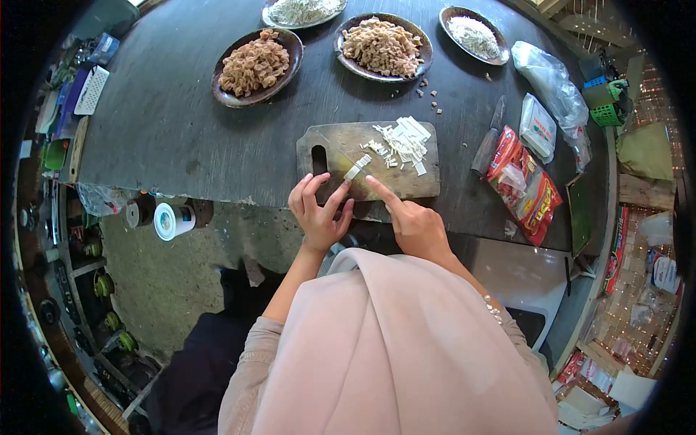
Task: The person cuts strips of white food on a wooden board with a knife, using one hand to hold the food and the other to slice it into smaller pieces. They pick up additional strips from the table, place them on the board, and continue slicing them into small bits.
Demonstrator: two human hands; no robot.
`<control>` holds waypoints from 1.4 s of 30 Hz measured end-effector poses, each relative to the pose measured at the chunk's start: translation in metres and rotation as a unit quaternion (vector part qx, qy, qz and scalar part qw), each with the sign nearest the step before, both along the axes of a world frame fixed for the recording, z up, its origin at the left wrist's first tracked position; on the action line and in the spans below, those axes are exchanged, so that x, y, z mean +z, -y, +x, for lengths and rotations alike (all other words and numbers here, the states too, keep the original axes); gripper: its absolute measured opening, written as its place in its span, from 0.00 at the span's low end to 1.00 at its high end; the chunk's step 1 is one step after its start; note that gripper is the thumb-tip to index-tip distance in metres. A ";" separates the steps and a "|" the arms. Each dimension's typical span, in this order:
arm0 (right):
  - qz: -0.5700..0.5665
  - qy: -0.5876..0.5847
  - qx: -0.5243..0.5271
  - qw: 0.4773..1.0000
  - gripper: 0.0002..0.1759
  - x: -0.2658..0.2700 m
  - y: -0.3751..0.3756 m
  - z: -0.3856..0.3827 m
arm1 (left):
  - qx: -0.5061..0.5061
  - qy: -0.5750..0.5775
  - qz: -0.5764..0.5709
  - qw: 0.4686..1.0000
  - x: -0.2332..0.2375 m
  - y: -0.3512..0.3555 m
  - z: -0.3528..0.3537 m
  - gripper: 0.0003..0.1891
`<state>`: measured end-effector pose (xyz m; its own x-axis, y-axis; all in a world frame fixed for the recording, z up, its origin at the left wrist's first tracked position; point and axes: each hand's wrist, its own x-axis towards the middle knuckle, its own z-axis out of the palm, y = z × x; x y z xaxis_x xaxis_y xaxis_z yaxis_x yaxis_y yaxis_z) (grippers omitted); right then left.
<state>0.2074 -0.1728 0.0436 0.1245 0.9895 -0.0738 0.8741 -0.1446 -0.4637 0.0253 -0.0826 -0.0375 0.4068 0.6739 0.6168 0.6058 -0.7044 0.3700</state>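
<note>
A wooden cutting board lies at the table's near edge. My left hand rests over its lower edge, fingers bent and spread, the index fingertip pressing the end of some pale strips. My right hand is closed with its index finger stretched along a thin knife, seen almost edge-on; its handle is hidden in the hand. The blade crosses the strips, which look partly cut into small pieces. More white strips and cut bits are heaped at the board's upper right.
Behind the board stand two bowls of brown pieces and two plates of white shreds. To the right lie another knife, a red packet, a white pack and a clear plastic bag.
</note>
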 end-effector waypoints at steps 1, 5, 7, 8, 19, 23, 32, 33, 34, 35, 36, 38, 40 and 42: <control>-0.010 0.003 0.000 1.000 0.37 0.001 0.002 0.000 | -0.001 -0.001 -0.002 1.000 -0.001 0.001 -0.001 0.17; -0.025 0.021 0.003 0.999 0.37 0.002 -0.004 -0.002 | -0.001 0.008 -0.002 1.000 -0.003 0.000 0.000 0.17; -0.030 0.020 0.001 0.999 0.37 0.005 -0.008 -0.003 | -0.002 0.008 0.000 1.000 -0.003 -0.001 0.000 0.17; -0.028 0.020 0.001 0.999 0.37 0.002 -0.005 -0.002 | -0.002 0.008 0.003 1.000 -0.003 -0.001 0.000 0.17; 0.055 0.010 0.007 0.998 0.47 -0.011 0.004 -0.001 | -0.011 0.014 0.001 1.000 -0.001 -0.002 0.000 0.17; 0.043 0.019 0.009 0.999 0.47 -0.013 0.010 -0.001 | 0.004 0.004 0.001 1.000 -0.004 0.000 0.000 0.17; 0.054 0.017 0.019 0.998 0.46 -0.012 0.008 -0.001 | -0.001 0.007 0.001 1.000 -0.001 0.000 -0.001 0.17; 0.052 0.020 0.018 0.998 0.46 -0.012 0.008 -0.001 | -0.006 0.010 -0.005 1.000 0.000 0.001 0.000 0.16; 0.050 0.023 0.016 0.998 0.46 -0.012 0.008 -0.002 | -0.006 0.010 -0.006 1.000 0.000 0.001 0.001 0.16; 0.050 0.023 0.017 0.998 0.46 -0.012 0.005 -0.002 | -0.006 0.011 -0.005 1.000 0.000 0.000 0.001 0.16; 0.046 0.020 0.015 0.999 0.47 -0.011 0.001 -0.002 | -0.007 0.011 -0.004 1.000 0.000 0.000 0.000 0.17; 0.044 0.017 0.011 0.999 0.47 -0.011 -0.001 -0.003 | -0.009 0.012 -0.001 1.000 -0.002 0.001 0.000 0.17; 0.067 -0.001 0.011 0.998 0.47 -0.011 0.002 -0.002 | -0.009 0.013 0.003 1.000 -0.001 -0.001 0.000 0.17; 0.054 0.005 0.014 0.998 0.47 -0.011 0.006 -0.003 | -0.008 0.010 -0.003 1.000 0.000 0.000 0.000 0.17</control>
